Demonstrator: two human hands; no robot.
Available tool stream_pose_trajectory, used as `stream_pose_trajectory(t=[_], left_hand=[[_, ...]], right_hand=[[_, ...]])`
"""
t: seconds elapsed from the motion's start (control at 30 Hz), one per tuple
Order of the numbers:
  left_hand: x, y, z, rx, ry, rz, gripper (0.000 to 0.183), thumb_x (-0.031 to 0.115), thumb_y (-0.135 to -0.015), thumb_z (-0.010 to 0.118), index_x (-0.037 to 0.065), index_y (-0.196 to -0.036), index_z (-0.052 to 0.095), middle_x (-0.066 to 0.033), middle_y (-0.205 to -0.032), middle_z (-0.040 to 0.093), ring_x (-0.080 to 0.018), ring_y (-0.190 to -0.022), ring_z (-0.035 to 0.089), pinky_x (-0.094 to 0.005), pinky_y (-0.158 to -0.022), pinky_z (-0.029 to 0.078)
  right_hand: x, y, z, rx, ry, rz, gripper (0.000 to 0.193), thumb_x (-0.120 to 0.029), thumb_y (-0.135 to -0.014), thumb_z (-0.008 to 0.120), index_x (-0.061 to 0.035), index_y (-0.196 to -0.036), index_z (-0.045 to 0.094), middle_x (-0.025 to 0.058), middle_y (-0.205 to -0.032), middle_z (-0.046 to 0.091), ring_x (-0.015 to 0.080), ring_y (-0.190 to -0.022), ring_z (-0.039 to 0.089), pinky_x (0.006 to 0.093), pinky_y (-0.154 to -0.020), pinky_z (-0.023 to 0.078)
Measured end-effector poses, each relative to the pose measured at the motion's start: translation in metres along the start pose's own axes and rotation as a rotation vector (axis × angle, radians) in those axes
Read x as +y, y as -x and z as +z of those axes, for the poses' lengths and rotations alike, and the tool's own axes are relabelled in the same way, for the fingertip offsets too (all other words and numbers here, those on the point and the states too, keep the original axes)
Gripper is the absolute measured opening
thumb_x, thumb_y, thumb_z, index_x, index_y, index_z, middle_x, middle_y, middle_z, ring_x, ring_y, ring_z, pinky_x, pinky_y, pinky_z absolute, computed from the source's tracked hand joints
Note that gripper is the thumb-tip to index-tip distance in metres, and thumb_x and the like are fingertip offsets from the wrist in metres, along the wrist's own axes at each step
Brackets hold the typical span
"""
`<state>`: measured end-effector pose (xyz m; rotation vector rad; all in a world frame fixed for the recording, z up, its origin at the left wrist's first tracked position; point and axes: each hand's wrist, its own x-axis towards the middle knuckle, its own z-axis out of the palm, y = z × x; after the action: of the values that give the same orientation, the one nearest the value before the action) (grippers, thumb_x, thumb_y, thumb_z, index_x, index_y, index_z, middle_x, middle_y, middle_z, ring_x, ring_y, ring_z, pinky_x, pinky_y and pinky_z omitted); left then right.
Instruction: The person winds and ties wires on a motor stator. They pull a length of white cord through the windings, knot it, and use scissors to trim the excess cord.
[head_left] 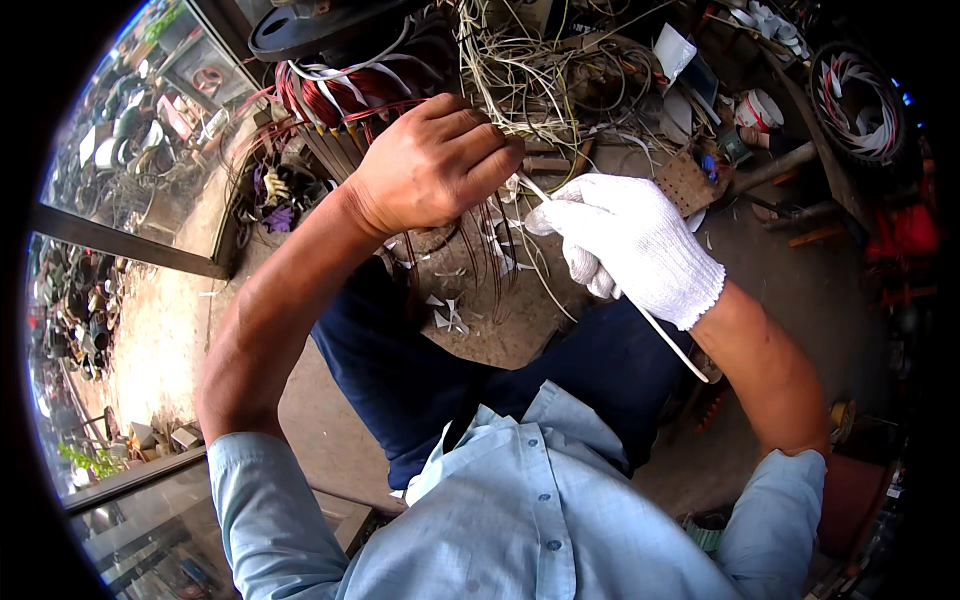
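My left hand (440, 165) is bare and closed, its back toward me, beside a bundle of red wire windings (318, 95) with white strips among them. What its fingers grip is hidden beneath the hand. My right hand (625, 240) wears a white knitted glove and is closed around a thin white rod-like length (668, 338); whether it is a stiff rod or a sleeve I cannot tell. One end of this length points up at my left fingers, and the other sticks out below the glove over my thigh. Thin reddish-brown wires (470, 255) hang below my left hand.
A dark round rim (300, 32) sits above the windings. Tangled pale wires (520, 70) heap up at the back. At the far right stands a ring-shaped part (858, 105) with red and white windings. White scraps (450, 316) litter the floor between my knees. A glazed frame (130, 243) borders the left.
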<state>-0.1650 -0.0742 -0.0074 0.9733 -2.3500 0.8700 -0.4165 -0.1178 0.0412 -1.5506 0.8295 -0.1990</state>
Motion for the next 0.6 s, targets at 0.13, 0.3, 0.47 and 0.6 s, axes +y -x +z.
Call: stream_pose_trajectory(t=[0.13,0.3,0.47,0.6], left_hand=[[-0.024,0.014,-0.003,-0.100,-0.061,-0.108,0.033,0.016,-0.077,0.071,0.002,-0.107,0.067,-0.0074,-0.093,0.066,-0.0241,-0.086,0.067,-0.0370,-0.077,0.052],[-0.024,0.021,0.002,-0.113,-0.037,-0.104,0.026,0.017,-0.077,0.069,0.004,-0.099,0.066,-0.0040,-0.085,0.061,-0.0215,-0.078,0.064,-0.0367,-0.074,0.050],[-0.027,0.017,0.003,-0.100,-0.021,-0.059,0.024,0.017,-0.077,0.068,0.003,-0.096,0.065,-0.0037,-0.081,0.058,-0.0211,-0.073,0.061,-0.0365,-0.071,0.048],[-0.026,0.017,0.003,-0.049,-0.026,-0.041,0.019,0.017,-0.077,0.067,0.004,-0.090,0.062,-0.0031,-0.078,0.055,-0.0204,-0.069,0.059,-0.0358,-0.068,0.047]], right_hand=[[-0.011,0.014,-0.003,0.048,0.028,0.037,0.026,-0.024,-0.101,0.064,0.0006,-0.099,0.071,0.0052,-0.065,0.064,0.0085,-0.051,0.057,0.0239,-0.047,0.044],[-0.008,0.006,-0.004,0.019,0.062,-0.033,0.025,-0.023,-0.101,0.063,0.0005,-0.097,0.071,0.0037,-0.063,0.062,0.0074,-0.049,0.055,0.0235,-0.045,0.042],[-0.010,-0.003,-0.003,0.010,0.062,0.009,0.024,-0.021,-0.101,0.062,0.0003,-0.097,0.071,0.0029,-0.063,0.061,0.0067,-0.048,0.053,0.0230,-0.045,0.041],[-0.014,-0.013,0.004,0.017,0.054,0.028,0.023,-0.020,-0.101,0.062,0.0006,-0.097,0.071,0.0028,-0.063,0.061,0.0068,-0.049,0.053,0.0235,-0.045,0.041]])
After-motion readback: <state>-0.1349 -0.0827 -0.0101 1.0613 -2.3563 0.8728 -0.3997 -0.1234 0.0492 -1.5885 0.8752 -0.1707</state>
